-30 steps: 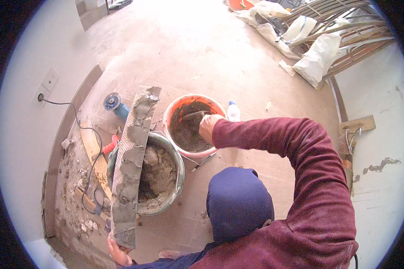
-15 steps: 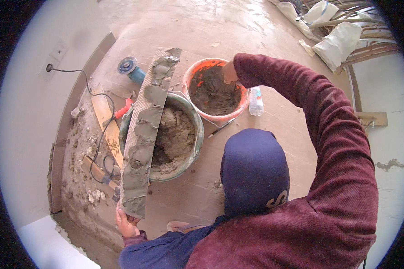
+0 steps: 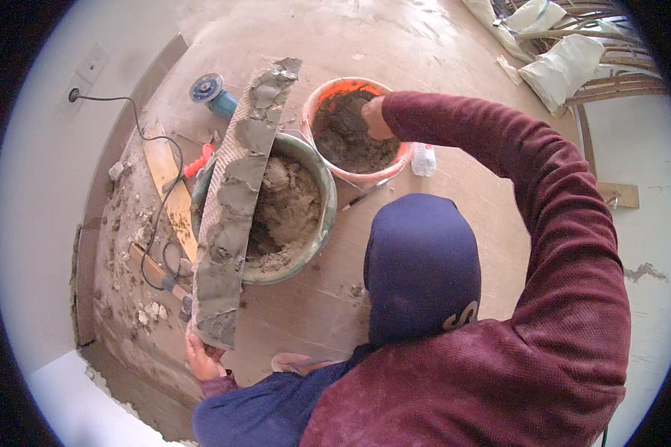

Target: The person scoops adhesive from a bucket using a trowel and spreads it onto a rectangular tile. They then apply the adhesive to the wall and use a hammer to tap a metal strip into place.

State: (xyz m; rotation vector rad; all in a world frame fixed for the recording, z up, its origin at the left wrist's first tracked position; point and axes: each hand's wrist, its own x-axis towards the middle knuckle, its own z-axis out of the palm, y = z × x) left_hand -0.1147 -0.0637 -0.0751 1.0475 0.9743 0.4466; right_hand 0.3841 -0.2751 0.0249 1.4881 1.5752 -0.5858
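Note:
My left hand (image 3: 205, 356) grips the near end of a long tile strip (image 3: 210, 195). The strip slants up and away across a green-rimmed bucket (image 3: 326, 223) of grey-brown mortar. Wet grey mortar (image 3: 244, 179) lies in uneven patches along its ribbed face. My right hand (image 3: 378, 119) is closed inside the orange bucket (image 3: 402, 158), at the right of its opening, by the dark mortar (image 3: 350, 134). Whatever its fingers hold is hidden from view.
An angle grinder (image 3: 215, 94) lies beyond the strip. Left are a plank (image 3: 170, 195), a black cable (image 3: 155, 216), a red handle (image 3: 199, 160) and rubble. A plastic bottle (image 3: 423, 160) and a pen-like stick (image 3: 364, 194) lie near the orange bucket. Dark blue cloth (image 3: 423, 268) bulges up low in the middle.
The whole view has shifted a little, so the buckets and strip sit higher. My right hand has come slightly nearer within the orange bucket. My left hand keeps hold of the strip.

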